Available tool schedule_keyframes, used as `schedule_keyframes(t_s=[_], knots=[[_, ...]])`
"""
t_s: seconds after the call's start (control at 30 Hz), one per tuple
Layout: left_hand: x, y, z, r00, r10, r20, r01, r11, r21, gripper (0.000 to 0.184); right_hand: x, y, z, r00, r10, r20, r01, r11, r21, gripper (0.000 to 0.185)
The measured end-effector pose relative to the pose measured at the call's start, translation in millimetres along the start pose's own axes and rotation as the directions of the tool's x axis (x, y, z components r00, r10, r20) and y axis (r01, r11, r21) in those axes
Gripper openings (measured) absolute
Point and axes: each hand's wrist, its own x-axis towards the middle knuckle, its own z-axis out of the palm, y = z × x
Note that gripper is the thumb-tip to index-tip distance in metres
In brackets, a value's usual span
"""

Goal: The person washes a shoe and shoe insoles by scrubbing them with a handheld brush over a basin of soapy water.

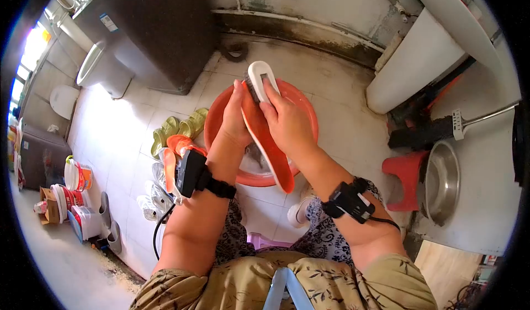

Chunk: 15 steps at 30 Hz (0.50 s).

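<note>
My left hand [235, 117] holds an orange insole [269, 144] with a pale edge by its upper left side, above the basin. The fingers of my right hand [287, 119] are closed on a white brush [261, 78]. Its dark bristles press against the top end of the insole. Beneath both hands stands a round orange-red basin [310, 108] with water and something dark in it, partly hidden by the insole.
Green slippers [193, 123], an orange shoe [185, 143] and whitish shoes [154, 199] are on the tiles left of the basin. Buckets [77, 175] stand farther left. At the right are a red stool [402, 182] and a metal bowl [443, 183].
</note>
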Motion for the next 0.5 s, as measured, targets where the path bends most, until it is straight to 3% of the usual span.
schedule_keyframes(t_s=[0.03,0.07,0.13,0.27,0.33,0.4,0.5], knots=[[3,1,-5,0.999,0.014,-0.051,-0.013,1.0,0.011,0.06,-2,-4,2,1.0,0.017,0.003,-0.017,0.999,0.044,0.042],[10,6,-18,0.988,0.108,0.109,-0.115,0.991,0.065,0.063,-13,-12,1,0.997,0.031,0.075,-0.04,0.991,0.129,0.041],[14,23,-31,0.971,0.121,0.204,-0.122,0.992,-0.004,0.064,-32,-17,7,0.993,-0.027,0.116,-0.004,0.966,0.259,0.041],[8,14,-22,0.987,0.071,0.145,-0.079,0.996,0.052,0.068,-17,-6,4,0.988,0.011,0.153,-0.033,0.988,0.148,0.042],[8,6,-13,0.991,0.045,0.127,-0.048,0.999,0.019,0.066,4,2,0,0.999,-0.022,0.033,0.02,0.999,0.036,0.042],[11,3,-14,1.0,0.013,0.008,-0.013,1.0,0.001,0.064,-1,-1,2,0.999,0.006,0.04,-0.007,1.0,0.017,0.042],[8,18,-20,0.988,0.134,0.073,-0.136,0.99,0.027,0.059,-27,-13,9,0.993,-0.002,0.12,-0.016,0.989,0.145,0.043]])
